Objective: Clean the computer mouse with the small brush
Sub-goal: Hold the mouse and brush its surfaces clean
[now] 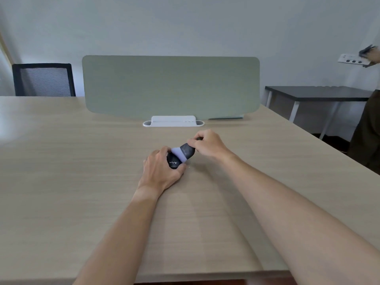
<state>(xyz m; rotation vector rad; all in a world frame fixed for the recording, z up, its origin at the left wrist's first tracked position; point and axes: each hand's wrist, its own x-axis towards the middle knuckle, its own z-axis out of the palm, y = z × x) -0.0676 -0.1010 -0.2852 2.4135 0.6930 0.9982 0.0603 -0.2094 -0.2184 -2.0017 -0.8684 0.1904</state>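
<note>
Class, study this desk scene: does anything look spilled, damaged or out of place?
Nothing stands out. The left hand steadies the black computer mouse on the pale wooden desk while the right hand holds the small lilac-bristled brush against it.

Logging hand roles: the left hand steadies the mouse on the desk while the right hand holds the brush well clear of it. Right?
Not quite. In the head view the brush touches the mouse. The left hand does steady it, and the right hand holds the brush.

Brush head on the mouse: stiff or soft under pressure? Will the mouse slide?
The brush has pale bristles that appear splayed against the mouse, so probably soft. The mouse looks small and smooth; it would likely slide on the table if the left hand weren't gripping it.
</note>
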